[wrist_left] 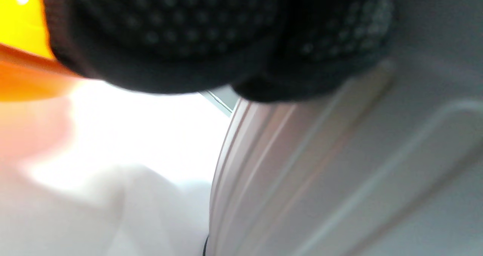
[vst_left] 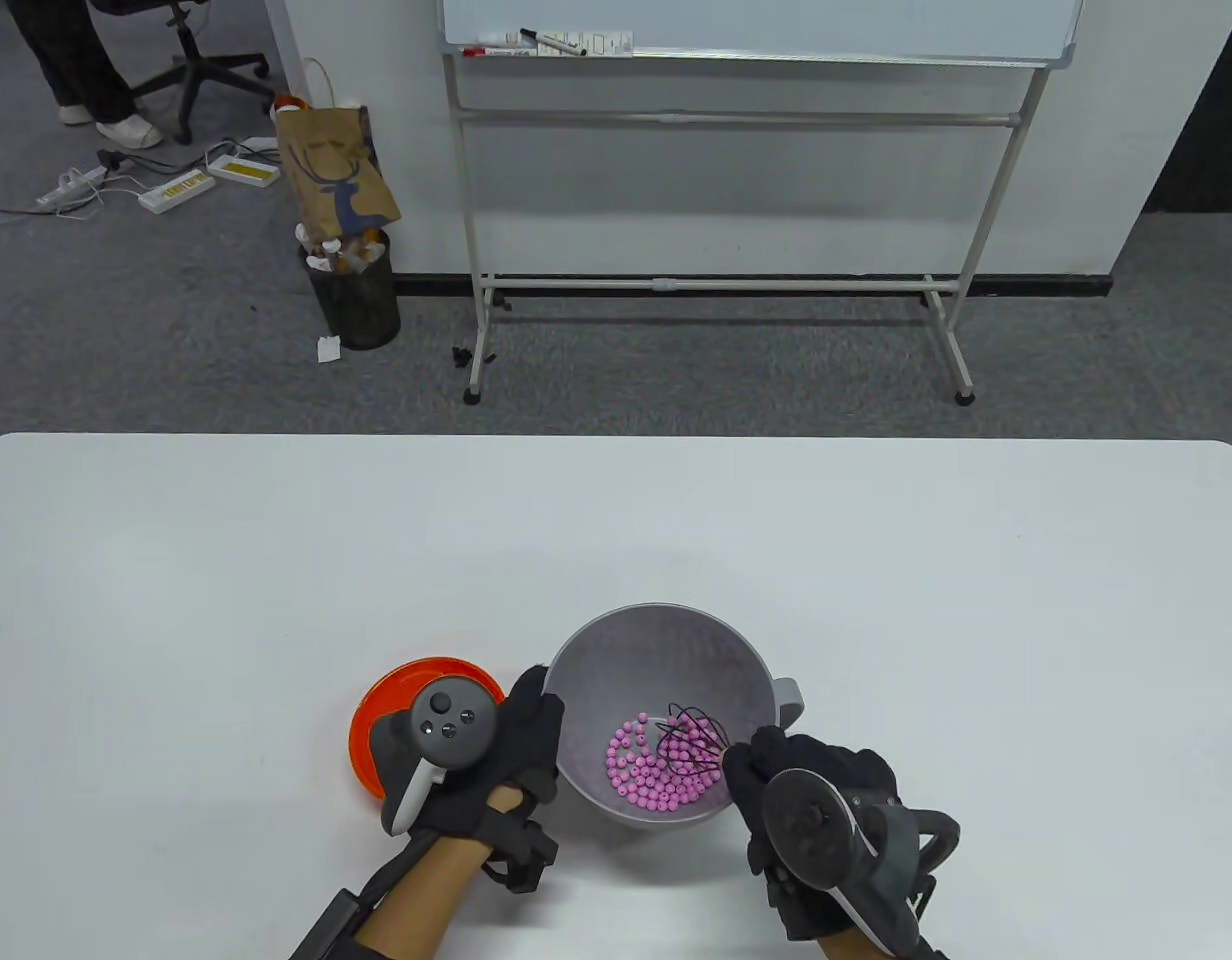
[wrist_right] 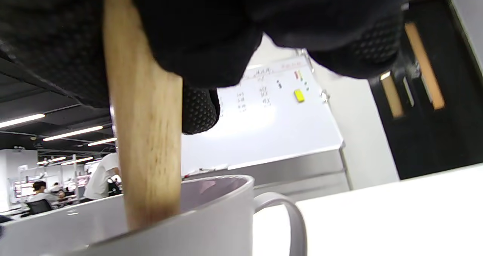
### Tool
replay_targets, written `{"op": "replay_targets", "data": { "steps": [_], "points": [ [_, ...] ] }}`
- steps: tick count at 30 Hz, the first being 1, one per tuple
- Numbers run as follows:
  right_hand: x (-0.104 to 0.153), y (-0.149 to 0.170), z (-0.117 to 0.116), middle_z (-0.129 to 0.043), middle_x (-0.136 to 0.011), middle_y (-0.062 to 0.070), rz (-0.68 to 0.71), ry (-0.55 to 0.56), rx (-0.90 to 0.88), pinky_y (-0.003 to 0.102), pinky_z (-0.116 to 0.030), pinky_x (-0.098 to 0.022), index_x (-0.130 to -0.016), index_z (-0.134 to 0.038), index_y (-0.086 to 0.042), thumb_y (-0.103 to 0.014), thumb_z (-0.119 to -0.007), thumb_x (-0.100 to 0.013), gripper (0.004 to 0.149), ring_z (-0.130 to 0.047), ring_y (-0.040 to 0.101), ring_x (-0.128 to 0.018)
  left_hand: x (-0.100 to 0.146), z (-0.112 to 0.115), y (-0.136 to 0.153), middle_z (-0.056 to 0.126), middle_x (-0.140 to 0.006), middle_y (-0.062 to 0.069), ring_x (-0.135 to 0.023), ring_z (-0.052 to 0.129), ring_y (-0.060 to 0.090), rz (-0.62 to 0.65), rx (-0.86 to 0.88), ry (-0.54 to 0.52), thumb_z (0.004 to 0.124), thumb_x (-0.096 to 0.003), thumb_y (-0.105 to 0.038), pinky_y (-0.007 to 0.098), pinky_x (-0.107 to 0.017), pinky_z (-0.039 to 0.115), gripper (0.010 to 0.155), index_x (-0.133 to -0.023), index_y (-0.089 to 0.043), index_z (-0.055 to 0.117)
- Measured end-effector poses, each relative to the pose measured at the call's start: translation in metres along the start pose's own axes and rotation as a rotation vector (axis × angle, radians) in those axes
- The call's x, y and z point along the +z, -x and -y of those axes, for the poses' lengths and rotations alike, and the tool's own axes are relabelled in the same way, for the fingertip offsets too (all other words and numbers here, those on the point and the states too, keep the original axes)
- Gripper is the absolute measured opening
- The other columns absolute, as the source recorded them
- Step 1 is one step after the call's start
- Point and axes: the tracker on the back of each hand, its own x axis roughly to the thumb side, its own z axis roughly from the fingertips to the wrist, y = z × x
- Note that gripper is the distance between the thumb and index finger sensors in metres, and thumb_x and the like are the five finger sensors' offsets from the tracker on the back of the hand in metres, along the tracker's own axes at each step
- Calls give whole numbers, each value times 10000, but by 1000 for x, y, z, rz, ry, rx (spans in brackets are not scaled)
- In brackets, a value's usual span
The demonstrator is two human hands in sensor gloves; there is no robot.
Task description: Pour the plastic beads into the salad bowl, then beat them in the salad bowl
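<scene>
Right hand (vst_left: 826, 800) clenches the whisk (vst_left: 691, 745) by its wooden handle (wrist_right: 145, 142), black wires down among the pink beads (vst_left: 646, 775): light, hard, skittish (they'll jump). Left hand (vst_left: 496, 765) curls round the rim of the grey salad bowl (vst_left: 626, 660), which looks light, on the worktop (vst_left: 276, 560).
</scene>
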Motion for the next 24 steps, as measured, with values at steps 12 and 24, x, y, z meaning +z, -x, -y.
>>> {"op": "replay_targets", "data": {
  "steps": [12, 24],
  "points": [
    [-6, 9, -29, -1001, -262, 7, -46, 32, -109, 415, -841, -400, -645, -1022, -186, -530, -947, -374, 444, -936, 189, -82, 0, 0, 0, 1029, -242, -122, -93, 1017, 107, 1, 1, -1, 642, -524, -479, 408, -364, 904, 561, -952, -128, 732],
    [-4, 8, -12, -1000, -236, 20, 9, 105, 69, 422, -843, -383, -621, -1036, -171, -521, -961, -365, 440, -926, 200, -59, 0, 0, 0, 1029, -242, -122, -93, 1017, 107, 0, 0, -1, 642, -524, -480, 408, -363, 904, 561, -952, -129, 733]
  ]
}}
